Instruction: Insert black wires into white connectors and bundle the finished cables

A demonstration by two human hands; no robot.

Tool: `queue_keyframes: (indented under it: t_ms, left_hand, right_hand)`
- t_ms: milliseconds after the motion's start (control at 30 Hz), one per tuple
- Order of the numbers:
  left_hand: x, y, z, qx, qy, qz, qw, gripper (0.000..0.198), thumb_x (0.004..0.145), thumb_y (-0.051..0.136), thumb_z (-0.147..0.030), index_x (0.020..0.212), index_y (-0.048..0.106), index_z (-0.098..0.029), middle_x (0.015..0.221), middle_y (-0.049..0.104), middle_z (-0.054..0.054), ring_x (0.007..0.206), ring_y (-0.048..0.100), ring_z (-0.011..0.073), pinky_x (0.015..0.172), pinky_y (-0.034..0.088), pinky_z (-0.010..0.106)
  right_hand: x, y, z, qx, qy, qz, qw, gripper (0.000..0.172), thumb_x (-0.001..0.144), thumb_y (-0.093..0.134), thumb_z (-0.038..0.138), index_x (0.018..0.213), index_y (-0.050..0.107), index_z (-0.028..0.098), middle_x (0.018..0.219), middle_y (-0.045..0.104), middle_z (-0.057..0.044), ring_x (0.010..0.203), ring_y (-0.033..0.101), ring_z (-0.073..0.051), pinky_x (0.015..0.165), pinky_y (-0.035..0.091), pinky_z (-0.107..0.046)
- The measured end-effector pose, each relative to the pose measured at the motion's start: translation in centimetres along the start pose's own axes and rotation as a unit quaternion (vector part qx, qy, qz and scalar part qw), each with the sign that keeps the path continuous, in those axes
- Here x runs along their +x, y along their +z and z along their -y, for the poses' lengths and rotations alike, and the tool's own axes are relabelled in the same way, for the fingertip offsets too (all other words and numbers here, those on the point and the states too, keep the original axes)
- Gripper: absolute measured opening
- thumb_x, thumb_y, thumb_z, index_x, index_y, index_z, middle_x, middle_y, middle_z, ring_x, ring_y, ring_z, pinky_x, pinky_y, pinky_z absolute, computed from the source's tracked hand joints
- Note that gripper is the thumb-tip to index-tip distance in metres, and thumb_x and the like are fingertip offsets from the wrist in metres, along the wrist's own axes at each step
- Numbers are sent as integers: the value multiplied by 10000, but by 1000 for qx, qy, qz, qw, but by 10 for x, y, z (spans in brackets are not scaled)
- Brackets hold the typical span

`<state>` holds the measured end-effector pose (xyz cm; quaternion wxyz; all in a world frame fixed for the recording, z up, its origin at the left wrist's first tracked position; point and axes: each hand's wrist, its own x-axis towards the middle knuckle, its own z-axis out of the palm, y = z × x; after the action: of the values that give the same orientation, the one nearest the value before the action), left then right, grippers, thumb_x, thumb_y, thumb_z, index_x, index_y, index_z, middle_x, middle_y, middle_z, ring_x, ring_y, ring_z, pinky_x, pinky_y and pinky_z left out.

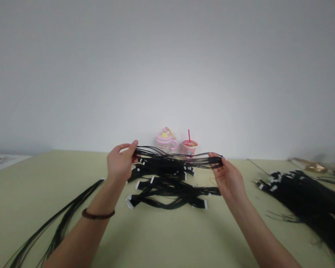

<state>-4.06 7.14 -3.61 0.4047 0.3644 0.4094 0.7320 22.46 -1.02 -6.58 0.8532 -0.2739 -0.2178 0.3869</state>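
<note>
A bundle of thin black cables [173,159] is stretched between my two hands, held up above the table. My left hand [122,159] grips its left end between thumb and fingers. At the other end my right hand [226,173] pinches the bundle, where the cables come together in a dark band. Beneath and behind it, several black cable bundles with white connectors [167,191] lie crosswise on the green table [161,234]. The held bundle partly covers the farthest of them.
A pink lidded mug [164,142] and a small cup with a red straw [189,147] stand by the wall. Long black cables [69,210] lie at the left. A big pile of black cables with white ends [304,201] fills the right side.
</note>
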Motion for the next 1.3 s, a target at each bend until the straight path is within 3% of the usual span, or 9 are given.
queue_keyframes:
  t_ms: [167, 333, 567, 733, 933, 1133, 1300]
  left_hand:
    - [5, -7, -4, 98, 67, 5, 993, 227, 695, 731, -306, 591, 619, -138, 363, 498, -39, 317, 403, 67, 319, 284, 169]
    - [4, -7, -5, 134, 58, -1, 989, 268, 726, 692, -325, 553, 580, -153, 329, 447, -50, 289, 363, 67, 299, 250, 171]
    - [1, -8, -4, 139, 76, 25, 987, 236, 725, 697, -328, 611, 571, -163, 370, 495, -45, 298, 394, 74, 310, 267, 173]
    - [2, -11, -9, 106, 110, 64, 986, 203, 701, 719, -302, 662, 571, -169, 402, 504, -60, 317, 381, 50, 331, 258, 156]
    - [6, -15, -14, 89, 103, 89, 987, 209, 676, 733, -298, 660, 571, -166, 401, 461, -71, 331, 355, 37, 340, 222, 148]
    - [7, -16, -11, 115, 79, 106, 984, 223, 670, 742, -319, 640, 586, -162, 419, 468, -57, 346, 362, 41, 352, 240, 151]
    - [7, -14, -6, 161, 60, 137, 975, 276, 634, 765, -363, 611, 577, -163, 403, 454, -63, 341, 340, 44, 355, 213, 165]
  right_hand:
    - [1, -1, 2, -4, -7, 6, 1000, 83, 743, 711, 135, 726, 632, 153, 857, 761, -98, 878, 734, -203, 907, 587, -375]
    - [8, -6, -1, -13, -2, 20, 1000, 131, 709, 768, 168, 782, 665, 132, 835, 757, -97, 848, 736, -199, 883, 595, -357]
    - [12, -11, -1, -43, -6, 41, 998, 223, 684, 805, 253, 813, 649, 159, 828, 757, -69, 844, 729, -186, 802, 603, -333]
    - [8, -11, 5, -95, 6, 73, 993, 321, 658, 825, 326, 878, 639, 186, 846, 767, -48, 699, 705, -149, 639, 591, -283]
    - [4, -7, 12, -137, -8, 97, 986, 439, 594, 844, 406, 914, 616, 208, 840, 764, -26, 561, 633, -97, 570, 553, -247]
    - [0, -2, 10, -167, -8, 102, 981, 488, 561, 854, 418, 917, 604, 198, 531, 644, 57, 444, 575, -95, 448, 471, -190]
    - [-5, 1, 11, -155, 48, 118, 980, 477, 516, 870, 414, 841, 622, 168, 369, 489, 97, 321, 428, -44, 355, 328, -139]
